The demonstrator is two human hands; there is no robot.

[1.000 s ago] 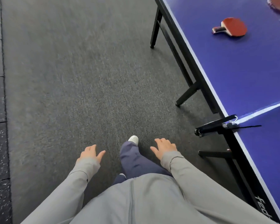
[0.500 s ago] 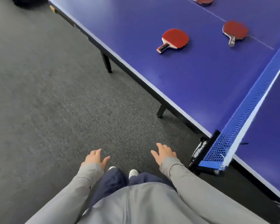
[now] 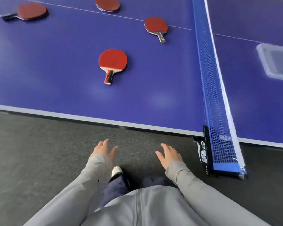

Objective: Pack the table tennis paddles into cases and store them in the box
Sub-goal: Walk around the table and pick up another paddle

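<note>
Left hand [image 3: 103, 150], right hand [image 3: 169, 154] hanging empty, fingers spread; reaching nearest paddle [image 3: 112, 61] left of net [image 3: 210, 70], gripping handle.

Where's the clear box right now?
In the head view the clear box sits at the far right on the table, across the net from the four paddles, cut off by the frame edge.

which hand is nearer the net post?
Right. The right hand hangs just left of the net post, over the floor. The left hand is farther left, beyond the right one. Both are open and empty.
</note>
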